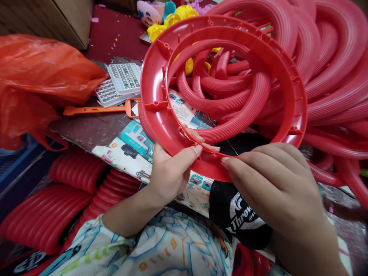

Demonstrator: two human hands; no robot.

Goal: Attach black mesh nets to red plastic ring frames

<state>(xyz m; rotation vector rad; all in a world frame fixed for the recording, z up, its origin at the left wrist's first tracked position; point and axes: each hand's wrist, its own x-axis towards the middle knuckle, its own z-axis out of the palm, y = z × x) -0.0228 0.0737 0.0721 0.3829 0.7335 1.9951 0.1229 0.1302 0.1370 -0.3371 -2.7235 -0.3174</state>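
Work was under way on one red ring (161, 96), a flat channel-shaped hoop half held tilted up over the surface (86, 128), its open side facing the camera. The left hand (169, 172) had it by the lower rim, thumb on the inner edge and fingers behind, a grip pressed firmly onto the plastic. The right hand (273, 184) lay against the same lower rim just beside it, fingertips pinched at the inner edge; a thin thread or wire (230, 147) seemed to run from there, though it was too fine to be sure of.

Judging by how things lay, the job was somewhere in its middle. Behind the ring a big pile of ribbed red hoop pieces (330, 76) waited on the right, and more ribbed red pieces (57, 207) lay stacked low on the left, beneath the edge of the surface. Whether those were finished or untouched could not be told. The ring in hand looked bare inside, with its pegs and clips showing, so its fitting seemed not yet done.

Printed sheets (135, 147), an orange tool (97, 110), trays of small round cells (123, 78) and an orange bag (40, 73) sat nearby.
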